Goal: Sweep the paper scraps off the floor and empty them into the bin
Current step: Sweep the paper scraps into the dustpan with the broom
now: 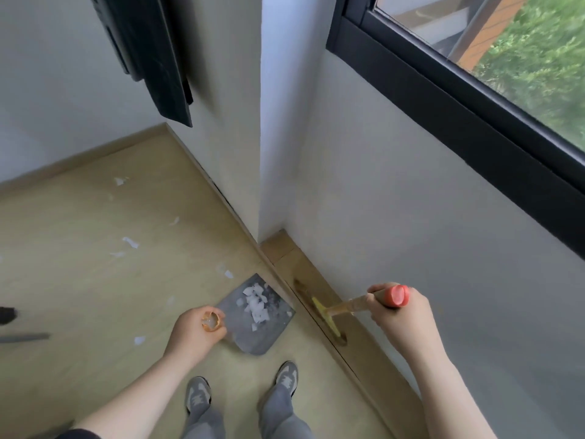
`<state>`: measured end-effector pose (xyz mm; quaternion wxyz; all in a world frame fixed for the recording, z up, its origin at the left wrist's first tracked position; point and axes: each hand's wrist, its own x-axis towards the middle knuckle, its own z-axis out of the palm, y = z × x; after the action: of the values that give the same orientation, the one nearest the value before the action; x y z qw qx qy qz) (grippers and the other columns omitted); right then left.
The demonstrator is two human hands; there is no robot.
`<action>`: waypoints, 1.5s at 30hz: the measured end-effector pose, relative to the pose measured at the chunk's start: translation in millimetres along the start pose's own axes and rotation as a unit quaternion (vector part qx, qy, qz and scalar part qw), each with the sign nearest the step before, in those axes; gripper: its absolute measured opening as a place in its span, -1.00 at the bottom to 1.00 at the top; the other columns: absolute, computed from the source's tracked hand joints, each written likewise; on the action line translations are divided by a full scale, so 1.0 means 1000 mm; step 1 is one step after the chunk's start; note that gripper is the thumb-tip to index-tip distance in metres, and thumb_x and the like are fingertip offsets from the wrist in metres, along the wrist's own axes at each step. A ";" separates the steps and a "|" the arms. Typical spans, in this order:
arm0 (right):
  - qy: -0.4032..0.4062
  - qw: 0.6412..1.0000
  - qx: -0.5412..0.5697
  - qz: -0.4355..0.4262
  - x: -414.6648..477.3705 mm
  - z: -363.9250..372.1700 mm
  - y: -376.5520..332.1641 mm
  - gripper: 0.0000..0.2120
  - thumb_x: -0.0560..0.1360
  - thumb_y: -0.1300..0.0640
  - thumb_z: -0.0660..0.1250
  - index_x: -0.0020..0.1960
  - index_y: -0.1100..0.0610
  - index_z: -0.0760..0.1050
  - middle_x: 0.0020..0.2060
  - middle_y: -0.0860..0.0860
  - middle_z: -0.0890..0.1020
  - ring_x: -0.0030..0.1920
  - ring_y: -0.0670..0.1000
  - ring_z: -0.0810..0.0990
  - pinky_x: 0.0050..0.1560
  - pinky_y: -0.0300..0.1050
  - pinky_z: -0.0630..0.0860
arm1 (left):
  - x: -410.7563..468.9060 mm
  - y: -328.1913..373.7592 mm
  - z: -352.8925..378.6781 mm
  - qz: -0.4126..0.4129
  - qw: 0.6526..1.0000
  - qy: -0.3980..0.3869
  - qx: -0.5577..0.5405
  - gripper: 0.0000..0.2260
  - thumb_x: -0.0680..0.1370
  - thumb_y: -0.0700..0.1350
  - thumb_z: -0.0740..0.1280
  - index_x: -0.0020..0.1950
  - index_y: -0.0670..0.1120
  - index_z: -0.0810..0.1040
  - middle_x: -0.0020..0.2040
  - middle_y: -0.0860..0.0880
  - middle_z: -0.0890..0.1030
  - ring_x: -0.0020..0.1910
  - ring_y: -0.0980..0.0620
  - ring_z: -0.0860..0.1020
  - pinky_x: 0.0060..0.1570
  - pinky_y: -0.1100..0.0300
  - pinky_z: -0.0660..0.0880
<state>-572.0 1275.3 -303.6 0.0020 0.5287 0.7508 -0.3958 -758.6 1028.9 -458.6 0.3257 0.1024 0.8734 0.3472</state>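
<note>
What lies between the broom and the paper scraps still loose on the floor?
The dustpan, held by the left hand and holding a pile of scraps, sits between the broom by the wall and the loose scraps to its left. No bin is in view.

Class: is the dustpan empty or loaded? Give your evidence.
Loaded: a heap of white paper scraps lies on the grey dustpan; more litter the floor.

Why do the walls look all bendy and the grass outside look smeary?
Head view: the wide-angle lens bows the window frame and the wall edges; the grass outside looks smeared, likely motion blur; soft daylight leaves only faint shadows by the dustpan and its paper scraps.
</note>
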 end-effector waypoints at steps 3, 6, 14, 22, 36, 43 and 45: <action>-0.035 0.998 -0.046 -0.039 0.015 0.021 -0.001 -0.86 0.40 0.14 0.33 -0.16 0.20 0.61 -0.27 0.23 0.64 -0.40 0.01 0.39 -0.38 -0.14 0.34 | -0.028 -0.021 -0.012 -0.025 0.999 0.039 -0.020 -0.79 0.30 -0.36 0.47 -0.21 -0.07 0.66 -0.23 -0.01 0.68 -0.23 0.01 0.62 -0.29 0.45 0.42; -0.053 0.992 -0.084 -0.084 0.019 0.044 -0.011 -0.76 0.37 0.09 0.33 -0.12 0.26 0.57 -0.26 0.20 0.64 -0.40 -0.02 0.35 -0.40 -0.16 0.31 | -0.053 -0.046 -0.028 -0.046 0.995 0.072 -0.042 -0.79 0.29 -0.37 0.46 -0.22 -0.08 0.66 -0.24 -0.02 0.67 -0.25 0.03 0.60 -0.30 0.51 0.39; -0.126 0.971 -0.092 -0.179 -0.055 0.106 -0.062 -0.89 0.27 0.07 0.29 -0.36 -0.05 0.59 -0.39 0.11 0.59 -0.43 0.01 0.40 -0.44 -0.17 0.36 | -0.121 -0.126 -0.078 -0.097 0.984 0.124 -0.087 -0.70 0.29 -0.39 0.46 -0.34 0.03 0.59 -0.41 0.15 0.63 -0.41 0.22 0.56 -0.36 0.48 0.39; -0.159 0.959 -0.072 -0.225 -0.160 0.201 -0.087 -0.64 0.37 0.21 0.34 -0.39 -0.25 0.62 -0.33 0.21 0.58 -0.40 -0.02 0.32 -0.37 -0.17 0.30 | -0.196 -0.239 -0.143 -0.126 0.969 0.181 -0.107 -0.64 0.25 -0.40 0.52 -0.35 0.08 0.57 -0.37 0.14 0.63 -0.32 0.02 0.61 -0.26 0.20 0.46; -0.137 0.971 -0.006 -0.198 -0.200 0.299 -0.127 -0.56 0.44 0.25 0.30 -0.44 -0.22 0.60 -0.37 0.25 0.60 -0.36 0.03 0.40 -0.31 -0.13 0.30 | -0.207 -0.312 -0.208 -0.199 0.953 0.202 -0.104 -0.88 0.34 -0.24 0.48 -0.20 -0.04 0.65 -0.23 -0.04 0.68 -0.16 -0.06 0.62 -0.12 0.11 0.49; -0.115 0.970 -0.069 -0.203 -0.147 0.365 -0.152 -0.79 0.40 0.20 0.32 -0.40 0.15 0.45 -0.54 -0.04 0.30 -0.45 0.00 0.19 -0.47 -0.18 0.14 | -0.171 -0.320 -0.226 -0.230 0.946 0.205 -0.099 -0.88 0.35 -0.23 0.50 -0.16 -0.09 0.65 -0.19 -0.09 0.69 -0.13 -0.06 0.61 -0.18 0.18 0.37; -0.116 0.966 -0.080 -0.216 -0.132 0.387 -0.158 -0.75 0.40 0.18 0.33 -0.37 0.22 0.32 -0.50 0.01 0.26 -0.39 0.01 0.16 -0.41 -0.13 0.12 | -0.161 -0.327 -0.230 -0.238 0.944 0.205 -0.104 -0.84 0.34 -0.25 0.51 -0.18 -0.04 0.62 -0.19 -0.09 0.70 -0.12 -0.05 0.63 -0.19 0.21 0.35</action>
<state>-800.4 919.2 -419.9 0.0460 0.3025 0.8713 -0.3837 -767.2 598.3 -473.0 0.2217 -0.2164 0.8791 0.3622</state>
